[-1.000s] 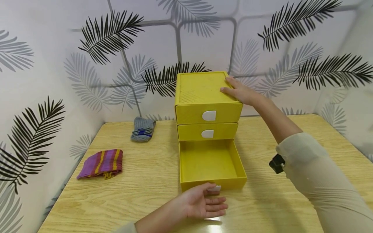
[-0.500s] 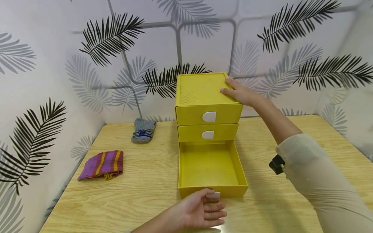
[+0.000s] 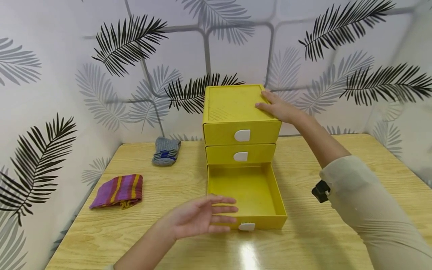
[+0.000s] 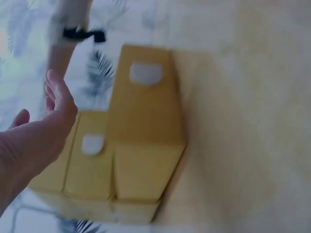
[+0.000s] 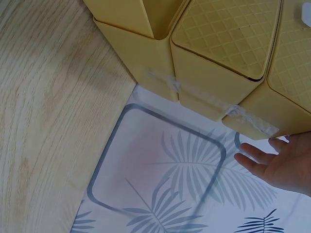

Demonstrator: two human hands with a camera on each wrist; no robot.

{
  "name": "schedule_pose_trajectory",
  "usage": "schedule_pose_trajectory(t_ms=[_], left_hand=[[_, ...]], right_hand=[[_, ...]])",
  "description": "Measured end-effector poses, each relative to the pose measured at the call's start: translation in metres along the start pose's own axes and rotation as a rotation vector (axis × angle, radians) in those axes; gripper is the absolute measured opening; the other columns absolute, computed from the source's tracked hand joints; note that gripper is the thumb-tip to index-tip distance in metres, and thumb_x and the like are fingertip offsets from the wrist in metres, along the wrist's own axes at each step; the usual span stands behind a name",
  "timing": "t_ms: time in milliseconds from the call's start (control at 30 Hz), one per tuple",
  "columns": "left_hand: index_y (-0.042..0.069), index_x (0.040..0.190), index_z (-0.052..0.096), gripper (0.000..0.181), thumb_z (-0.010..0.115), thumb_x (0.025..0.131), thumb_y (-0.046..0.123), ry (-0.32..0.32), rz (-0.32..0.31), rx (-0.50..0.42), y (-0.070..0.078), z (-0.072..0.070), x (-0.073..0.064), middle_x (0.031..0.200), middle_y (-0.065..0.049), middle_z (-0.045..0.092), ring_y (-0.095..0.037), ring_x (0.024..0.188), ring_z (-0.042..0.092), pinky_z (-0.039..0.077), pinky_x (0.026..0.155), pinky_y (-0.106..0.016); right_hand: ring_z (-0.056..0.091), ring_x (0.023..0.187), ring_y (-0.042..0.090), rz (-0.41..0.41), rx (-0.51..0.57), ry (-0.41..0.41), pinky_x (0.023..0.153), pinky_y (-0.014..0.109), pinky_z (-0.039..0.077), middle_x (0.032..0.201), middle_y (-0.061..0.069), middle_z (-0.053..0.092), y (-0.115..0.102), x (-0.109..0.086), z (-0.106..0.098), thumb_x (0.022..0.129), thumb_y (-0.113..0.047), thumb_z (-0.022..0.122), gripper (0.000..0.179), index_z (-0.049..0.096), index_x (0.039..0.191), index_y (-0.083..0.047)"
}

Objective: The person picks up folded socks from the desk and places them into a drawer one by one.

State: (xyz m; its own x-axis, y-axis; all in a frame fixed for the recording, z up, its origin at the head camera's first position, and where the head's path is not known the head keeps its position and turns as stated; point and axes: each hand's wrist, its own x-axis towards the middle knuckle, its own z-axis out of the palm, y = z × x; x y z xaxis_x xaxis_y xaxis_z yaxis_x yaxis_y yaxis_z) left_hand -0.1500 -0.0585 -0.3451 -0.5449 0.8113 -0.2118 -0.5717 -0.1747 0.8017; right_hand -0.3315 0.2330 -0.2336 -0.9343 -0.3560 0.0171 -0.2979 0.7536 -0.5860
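Observation:
A yellow three-tier drawer unit point(image 3: 241, 107) stands at the back of the table. Its bottom drawer point(image 3: 241, 187) is pulled out and holds nothing, while the upper two are closed. My left hand point(image 3: 202, 217) hovers over the front left corner of that drawer, fingers straight and apart, holding nothing. The white handle point(image 3: 246, 226) is just right of its fingertips. My right hand point(image 3: 278, 108) rests on the unit's top right edge; in the right wrist view, the fingers point(image 5: 255, 160) extend past the unit's back edge.
Left of the unit lies a folded grey sock point(image 3: 166, 151) with blue marks. Nearer the left edge is a folded purple, red and yellow striped cloth point(image 3: 118, 190). A leaf-patterned wall covering point(image 3: 236, 48) rises behind the wooden table point(image 3: 162, 195).
The bottom drawer came slightly farther out towards me. My left hand then let go of its handle and moved left and up. The right hand stayed on the unit.

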Motion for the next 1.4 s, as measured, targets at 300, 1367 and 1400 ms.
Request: schedule_pose_trajectory(t_ms=[300,1367,1400], left_hand=[[-0.006,0.123,0.047,0.035,0.046,0.097,0.017,0.78,0.303,0.638,0.056,-0.068,0.0,0.115,-0.02,0.054,-0.028,0.096,0.058,0.047,0.084,-0.04],[0.002,0.141,0.036,0.057,0.04,0.098,0.04,0.79,-0.1,1.752,0.048,-0.138,0.02,0.137,-0.027,0.035,-0.045,0.121,0.037,0.035,0.093,-0.055],[0.002,0.138,0.04,0.054,0.04,0.098,0.038,0.826,-0.079,1.679,0.052,-0.138,0.022,0.134,-0.027,0.04,-0.043,0.111,0.046,0.04,0.087,-0.053]], right_hand=[[-0.01,0.136,0.031,-0.01,0.001,0.002,0.106,0.05,-0.004,0.15,0.019,-0.008,0.0,0.0,-0.001,0.098,-0.04,0.036,0.072,0.001,0.147,-0.001],[-0.009,0.136,0.028,-0.028,0.018,0.002,0.106,0.047,-0.004,0.151,0.017,-0.007,0.0,-0.001,0.0,0.098,-0.04,0.036,0.072,0.002,0.147,-0.001],[-0.009,0.136,0.029,-0.031,0.018,0.005,0.106,0.047,-0.004,0.151,0.017,-0.007,0.001,-0.001,0.0,0.098,-0.04,0.037,0.071,0.003,0.147,0.0]])
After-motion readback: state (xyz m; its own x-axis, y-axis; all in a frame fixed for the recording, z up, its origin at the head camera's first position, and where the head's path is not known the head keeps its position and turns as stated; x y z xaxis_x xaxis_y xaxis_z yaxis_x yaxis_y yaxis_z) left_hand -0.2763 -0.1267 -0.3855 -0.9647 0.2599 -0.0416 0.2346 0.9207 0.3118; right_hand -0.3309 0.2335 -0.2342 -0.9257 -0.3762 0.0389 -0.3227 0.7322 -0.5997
